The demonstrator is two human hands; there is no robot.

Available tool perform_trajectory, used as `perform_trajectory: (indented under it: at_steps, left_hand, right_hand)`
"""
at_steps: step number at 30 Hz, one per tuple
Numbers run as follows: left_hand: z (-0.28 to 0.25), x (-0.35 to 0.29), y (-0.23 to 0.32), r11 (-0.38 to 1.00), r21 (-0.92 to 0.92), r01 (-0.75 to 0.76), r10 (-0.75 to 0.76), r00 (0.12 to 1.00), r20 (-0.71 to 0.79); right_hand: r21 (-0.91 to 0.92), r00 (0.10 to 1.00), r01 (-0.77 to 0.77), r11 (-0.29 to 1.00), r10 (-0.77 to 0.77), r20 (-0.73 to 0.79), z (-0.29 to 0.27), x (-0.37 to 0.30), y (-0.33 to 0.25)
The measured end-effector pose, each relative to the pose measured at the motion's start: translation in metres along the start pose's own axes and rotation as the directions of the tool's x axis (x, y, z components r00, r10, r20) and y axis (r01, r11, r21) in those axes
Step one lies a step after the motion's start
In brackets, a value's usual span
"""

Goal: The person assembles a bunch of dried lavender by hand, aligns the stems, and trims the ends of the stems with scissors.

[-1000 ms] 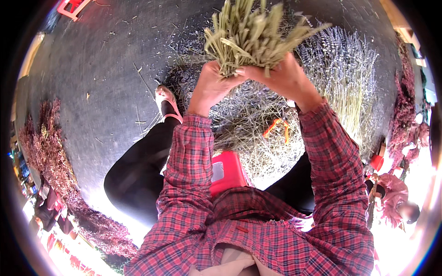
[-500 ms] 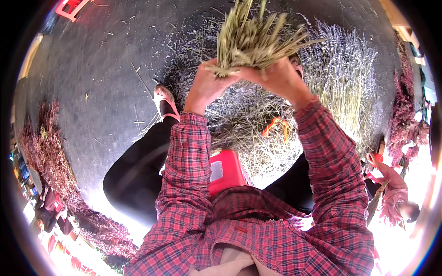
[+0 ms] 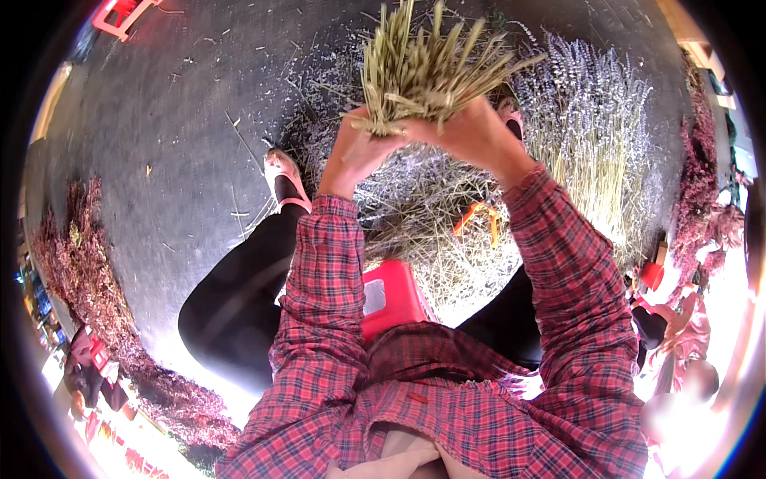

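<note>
Both of my hands are wrapped round a thick bundle of dried stalks (image 3: 435,72), raised over the floor in front of me. Its cut, yellow-green stem ends fan upward and outward in the view; the other end is hidden behind my hands. My left hand (image 3: 359,156) closes on the left side of the bundle. My right hand (image 3: 472,140) grips it from the right, the two hands meeting at its base. Below them a pair of orange handles (image 3: 477,220), apparently of snips, lies on loose stalks.
Dried lavender (image 3: 594,136) lies in a large pile to the right. Loose stems (image 3: 423,207) litter the dark floor (image 3: 191,144) between my feet. A red plastic stool (image 3: 396,299) is between my legs. Reddish dried plants (image 3: 96,271) line the left; another person (image 3: 686,335) is at the lower right.
The bundle and both hands have shifted slightly left, and the stem ends have tilted a little. The person at the lower right has moved an arm and leaned.
</note>
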State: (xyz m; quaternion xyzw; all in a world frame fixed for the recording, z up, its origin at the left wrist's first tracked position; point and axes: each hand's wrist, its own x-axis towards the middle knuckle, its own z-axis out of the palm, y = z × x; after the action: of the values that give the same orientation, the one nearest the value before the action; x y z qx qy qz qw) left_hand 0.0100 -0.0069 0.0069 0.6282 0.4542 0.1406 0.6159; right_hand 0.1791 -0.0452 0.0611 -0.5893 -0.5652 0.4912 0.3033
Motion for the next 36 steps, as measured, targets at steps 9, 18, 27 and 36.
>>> perform_trajectory:
  at_steps: [9,18,27,36]
  left_hand:
    - [-0.011,-0.012,0.013,0.826,-0.512,-0.235,0.294,0.955,0.034]
    - [0.004,0.003,-0.012,0.957,-0.083,-0.279,0.275,0.960,-0.062]
    - [0.002,0.002,-0.016,0.814,-0.546,-0.195,0.223,0.975,-0.015]
    - [0.000,-0.003,0.000,0.630,-0.654,-0.420,0.433,0.888,-0.154]
  right_hand:
    - [-0.060,0.976,0.198,0.978,-0.203,-0.084,-0.011,-0.012,-0.016]
    - [-0.059,0.993,0.056,0.997,-0.062,-0.098,-0.002,-0.001,-0.012]
    - [-0.075,0.998,0.051,0.996,-0.055,-0.041,0.001,-0.002,-0.003]
    - [-0.072,0.907,0.371,0.926,-0.378,-0.184,-0.007,-0.012,-0.034]
